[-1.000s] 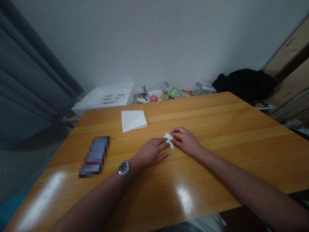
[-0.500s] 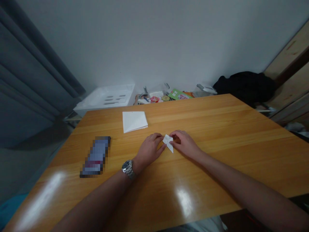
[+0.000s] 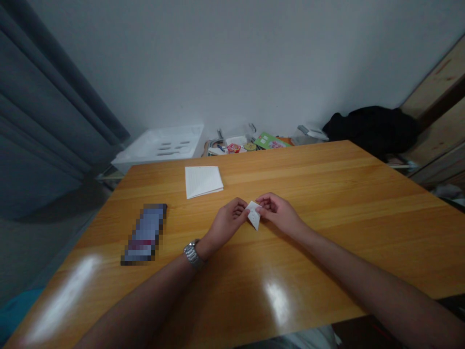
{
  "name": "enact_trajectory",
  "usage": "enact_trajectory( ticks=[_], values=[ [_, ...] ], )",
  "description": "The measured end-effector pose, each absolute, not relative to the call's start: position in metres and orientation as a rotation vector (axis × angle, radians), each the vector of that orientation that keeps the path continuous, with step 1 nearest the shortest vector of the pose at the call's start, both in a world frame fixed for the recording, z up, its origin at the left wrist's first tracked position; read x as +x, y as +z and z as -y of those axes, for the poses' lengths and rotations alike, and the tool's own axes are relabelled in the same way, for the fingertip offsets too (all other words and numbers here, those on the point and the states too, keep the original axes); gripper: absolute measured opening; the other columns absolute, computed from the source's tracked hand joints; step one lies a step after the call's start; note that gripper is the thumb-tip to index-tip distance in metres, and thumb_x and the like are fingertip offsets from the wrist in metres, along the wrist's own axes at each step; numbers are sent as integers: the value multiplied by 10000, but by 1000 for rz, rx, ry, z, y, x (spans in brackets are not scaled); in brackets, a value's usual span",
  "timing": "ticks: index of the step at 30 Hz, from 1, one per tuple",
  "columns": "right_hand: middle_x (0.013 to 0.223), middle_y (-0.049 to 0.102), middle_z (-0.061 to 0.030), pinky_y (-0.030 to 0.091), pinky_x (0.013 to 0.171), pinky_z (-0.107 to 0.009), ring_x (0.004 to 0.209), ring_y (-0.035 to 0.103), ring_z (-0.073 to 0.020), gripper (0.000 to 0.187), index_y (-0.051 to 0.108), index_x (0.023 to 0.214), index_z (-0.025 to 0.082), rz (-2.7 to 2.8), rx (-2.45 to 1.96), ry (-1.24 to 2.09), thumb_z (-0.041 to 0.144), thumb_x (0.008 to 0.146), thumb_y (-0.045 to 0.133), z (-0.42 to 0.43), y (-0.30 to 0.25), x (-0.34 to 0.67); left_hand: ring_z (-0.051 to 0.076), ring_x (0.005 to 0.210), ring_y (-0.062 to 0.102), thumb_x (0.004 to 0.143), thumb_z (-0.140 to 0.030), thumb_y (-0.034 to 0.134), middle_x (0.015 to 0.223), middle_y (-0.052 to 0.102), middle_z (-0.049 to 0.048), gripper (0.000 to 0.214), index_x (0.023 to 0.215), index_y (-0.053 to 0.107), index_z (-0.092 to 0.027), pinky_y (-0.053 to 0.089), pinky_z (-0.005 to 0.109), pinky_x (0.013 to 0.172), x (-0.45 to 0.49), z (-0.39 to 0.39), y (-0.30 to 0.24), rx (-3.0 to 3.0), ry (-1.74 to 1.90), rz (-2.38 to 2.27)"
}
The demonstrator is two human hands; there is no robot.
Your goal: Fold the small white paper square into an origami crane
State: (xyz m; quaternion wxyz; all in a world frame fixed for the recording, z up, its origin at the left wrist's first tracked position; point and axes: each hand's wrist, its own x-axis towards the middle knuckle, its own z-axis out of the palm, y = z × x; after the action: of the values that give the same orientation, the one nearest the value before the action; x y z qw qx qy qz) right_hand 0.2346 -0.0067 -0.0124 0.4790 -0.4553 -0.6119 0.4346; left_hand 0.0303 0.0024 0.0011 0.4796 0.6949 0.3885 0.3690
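Between my two hands is a small piece of folded white paper (image 3: 254, 216), kite-shaped, with its point toward me and faint marks on its face. My left hand (image 3: 231, 218), with a metal watch (image 3: 192, 253) at the wrist, pinches its left edge between thumb and curled fingers. On the opposite side my right hand (image 3: 279, 212) grips the right edge, thumb on top and fingers behind. The fingertips behind the paper are hidden.
A stack of white lined paper (image 3: 204, 182) lies beyond my left hand on the wooden table (image 3: 327, 194). A blurred-out phone (image 3: 145, 235) rests at left. Past the far edge are a white tray (image 3: 160, 145), a green booklet (image 3: 271, 141) and black cloth (image 3: 370, 128).
The folded paper now looks like a plainer kite, its side notch no longer visible. My left fingers have curled in and its thumb has moved up onto the paper's edge.
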Motion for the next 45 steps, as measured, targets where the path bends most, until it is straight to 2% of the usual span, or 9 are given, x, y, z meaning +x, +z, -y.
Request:
enact_trajectory(
  ticks=[4,6,12,15,19,22,29,36,45],
  values=[
    [874,652,-30,551,716,-325,765,638,-175,150,601,913,216,1570,-1160,868,328,859,684,13,0,235,136,724,671,876,-367,661,823,679,27,235,955,561,-170,543,223,612,32,-3,0,1545,964,-976],
    [948,647,-54,557,774,-345,871,640,-197,91,649,883,219,1692,-1152,698,309,878,665,16,6,235,128,691,663,863,-361,673,793,671,17,239,953,562,-169,536,213,588,32,-4,1,1513,987,-993],
    [1122,627,-91,560,886,-380,1027,644,-231,164,724,993,232,1801,-1129,538,325,859,712,20,10,233,134,702,680,861,-387,684,843,699,37,277,969,554,-167,570,243,647,33,-3,6,1494,1027,-992],
    [1105,664,-92,562,888,-378,1021,653,-231,210,727,1016,227,1817,-1107,580,354,849,729,21,11,231,155,771,703,881,-399,669,898,717,53,269,973,579,-163,586,269,725,34,0,11,1560,1049,-952],
    [1064,704,-89,569,833,-350,951,677,-222,307,720,1077,216,1792,-1114,715,405,835,739,23,13,229,198,931,718,967,-437,542,1021,737,82,304,1060,646,-167,586,313,840,34,6,16,1728,1011,-966],
    [1031,722,-83,553,792,-322,894,684,-207,279,727,1062,202,1715,-1137,820,400,868,692,22,12,230,199,966,719,978,-437,528,1073,734,88,323,1120,648,-172,580,326,885,33,6,13,1707,993,-914],
    [686,629,-10,400,582,-266,642,562,-161,315,665,752,168,1587,-1256,995,442,896,605,19,8,230,160,795,684,879,-373,675,960,693,64,299,1079,590,-167,561,256,682,31,-2,5,1646,1115,-1118],
    [830,701,-41,445,692,-295,753,608,-189,302,699,873,161,1478,-1183,1180,452,882,618,23,7,227,176,850,689,897,-377,650,948,716,61,240,987,616,-157,554,292,785,33,2,12,1583,972,-909],
    [904,713,-45,514,726,-298,802,656,-182,228,663,960,190,1456,-1083,1177,398,866,669,21,7,228,146,774,656,890,-354,662,855,688,34,214,895,607,-148,518,245,714,33,2,11,1575,1007,-895]
  ],
)
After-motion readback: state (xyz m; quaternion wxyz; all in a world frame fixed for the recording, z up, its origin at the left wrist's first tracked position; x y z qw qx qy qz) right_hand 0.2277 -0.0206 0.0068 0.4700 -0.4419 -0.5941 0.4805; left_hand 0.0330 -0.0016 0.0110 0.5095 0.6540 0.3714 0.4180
